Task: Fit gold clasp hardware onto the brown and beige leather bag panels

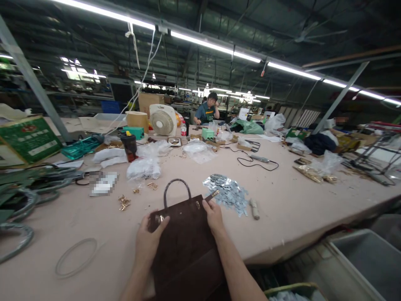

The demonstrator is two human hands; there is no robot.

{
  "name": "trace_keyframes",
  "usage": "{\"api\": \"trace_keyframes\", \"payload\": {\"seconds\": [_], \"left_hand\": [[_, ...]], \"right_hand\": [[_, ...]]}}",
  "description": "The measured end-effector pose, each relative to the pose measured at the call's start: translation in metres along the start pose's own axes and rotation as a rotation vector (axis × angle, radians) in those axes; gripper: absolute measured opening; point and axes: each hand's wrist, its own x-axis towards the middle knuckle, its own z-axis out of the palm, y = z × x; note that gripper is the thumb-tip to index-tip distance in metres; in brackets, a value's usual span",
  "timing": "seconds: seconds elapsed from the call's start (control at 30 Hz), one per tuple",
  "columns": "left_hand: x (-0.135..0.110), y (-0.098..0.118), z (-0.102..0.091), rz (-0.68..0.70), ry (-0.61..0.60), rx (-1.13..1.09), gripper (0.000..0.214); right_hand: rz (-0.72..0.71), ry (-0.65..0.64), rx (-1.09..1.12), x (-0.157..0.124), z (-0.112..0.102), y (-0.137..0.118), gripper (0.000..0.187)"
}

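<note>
A dark brown handbag (184, 238) lies at the table's near edge, its arched handle (177, 182) pointing away from me. My left hand (152, 234) grips the bag's upper left corner, thumb on the front beside a shiny metal fitting (160, 218). At the upper right corner, my right hand (213, 214) is closed on the bag, and a short strap with a gold-coloured metal end (214, 194) sticks out past its fingers. Another small metal fitting (198, 205) shows near that corner. Just beyond the right hand is a pile of small grey-blue pieces (227, 192).
Gold-coloured metal parts (124, 202) lie left of the bag. A wrapped grey roll (255, 209) sits right of the pile. Farther back are a corded hand tool (258, 159), plastic bags (144, 167) and a fan (163, 120). A person (206, 110) sits across the table. Grey bins (360, 259) stand lower right.
</note>
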Motion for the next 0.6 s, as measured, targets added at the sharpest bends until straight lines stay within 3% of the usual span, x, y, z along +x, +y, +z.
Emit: {"api": "trace_keyframes", "payload": {"seconds": [0.17, 0.37, 0.47, 0.6], "left_hand": [[0.002, -0.007, -0.003, 0.044, 0.030, 0.019, 0.063], [-0.001, -0.007, -0.008, -0.152, -0.064, -0.388, 0.079], [-0.001, -0.008, -0.007, -0.134, -0.074, -0.416, 0.076], [-0.001, -0.013, -0.006, -0.103, -0.051, -0.383, 0.073]], "right_hand": [[0.015, -0.011, -0.035, -0.001, -0.001, 0.000, 0.043], [0.075, -0.064, 0.100, -0.006, 0.000, -0.004, 0.045], [0.093, -0.139, 0.107, -0.009, -0.001, -0.011, 0.045], [0.010, -0.190, 0.036, -0.008, 0.000, -0.019, 0.038]]}}
